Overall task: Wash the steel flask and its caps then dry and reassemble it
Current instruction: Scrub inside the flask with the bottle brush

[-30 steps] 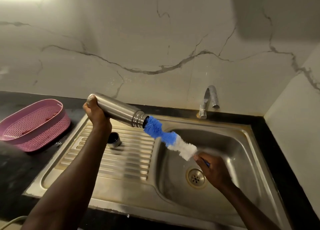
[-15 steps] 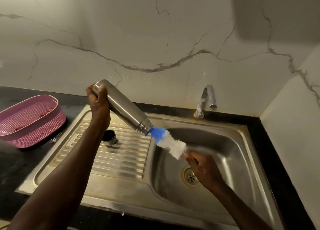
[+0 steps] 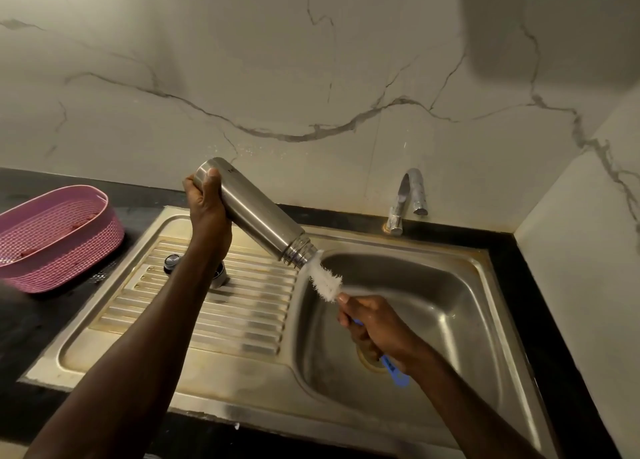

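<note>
My left hand (image 3: 207,206) grips the base end of the steel flask (image 3: 258,217), which tilts mouth-down to the right over the sink's edge. My right hand (image 3: 372,327) is closed on the blue handle of a bottle brush (image 3: 323,280). The brush's blue bristles are inside the flask's mouth; only the white bristles show. On the ribbed drainboard (image 3: 221,320), a small dark cap (image 3: 172,263) lies left of my left forearm. A steel cap (image 3: 219,278) sits partly hidden behind that forearm.
The steel sink basin (image 3: 433,306) lies below my right hand, its drain mostly hidden by it. A tap (image 3: 408,199) stands at the back wall. A pink plastic basket (image 3: 55,237) rests on the black counter at the left. A marble wall closes the right side.
The brush has gone deeper into the flask; its blue bristles are now out of sight. My left hand has raised the flask's base, so it tilts more steeply. My right hand moved toward the mouth.
</note>
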